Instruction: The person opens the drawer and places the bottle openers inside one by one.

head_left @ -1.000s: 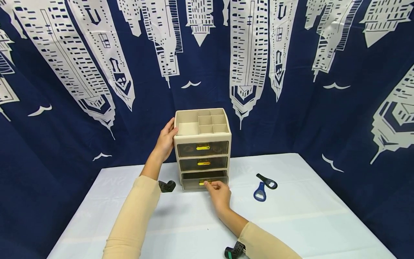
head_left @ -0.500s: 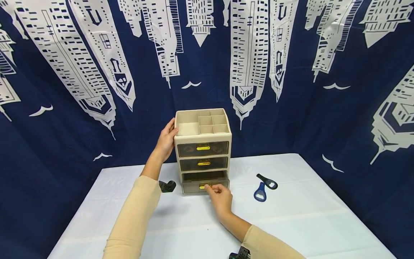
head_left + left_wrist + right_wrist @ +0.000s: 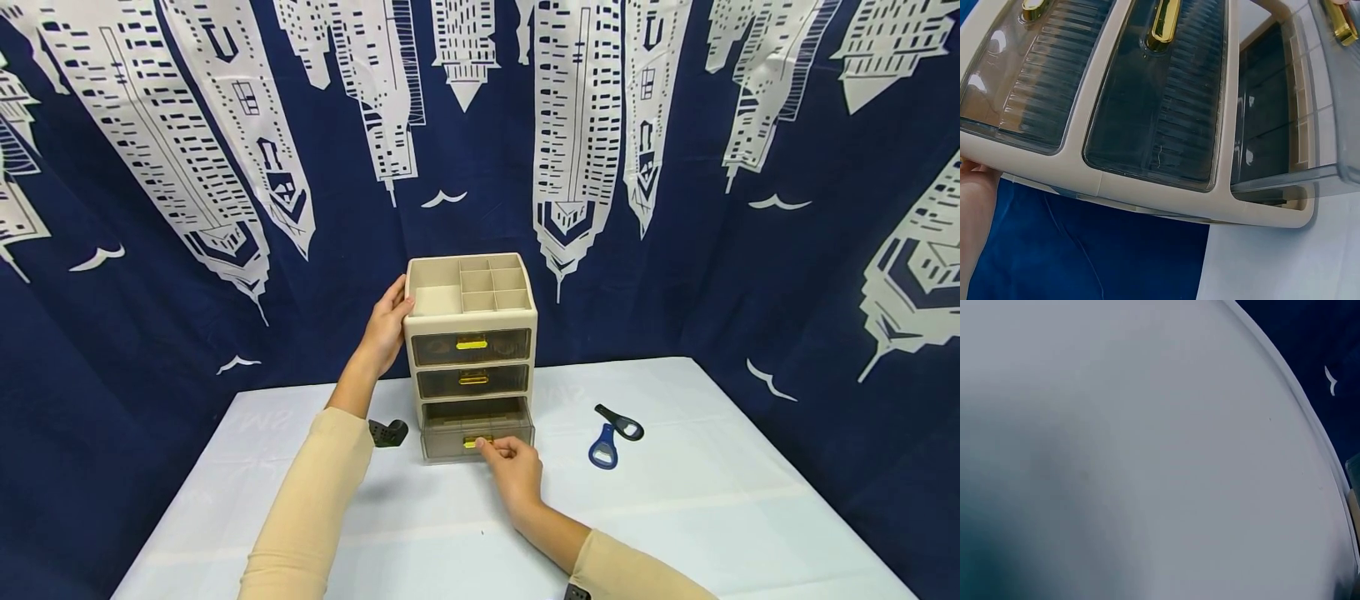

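A cream desktop drawer organizer (image 3: 471, 317) stands near the back of the table, with an open compartment tray on top and three smoky clear drawers below. My left hand (image 3: 384, 333) holds its upper left side, thumb at the top rim. With thumb and fingers, my right hand (image 3: 516, 475) pinches the gold handle (image 3: 472, 442) of the bottom drawer (image 3: 442, 444). This drawer juts out, and its interior shows from above. In the left wrist view, the bottom drawer (image 3: 1329, 172) projects from the frame, while the two upper drawers sit flush.
To the right on the white table (image 3: 675, 508) lie a blue bottle opener (image 3: 603, 450) and a black bottle opener (image 3: 621, 422), touching or overlapping. A black wrist device (image 3: 387, 432) shows beside the left sleeve. A navy skyline-print curtain (image 3: 480, 225) stands behind.
The bottom drawer has slid farther out toward me, with my right hand moving back along with its handle. My left hand has kept its place on the organizer.
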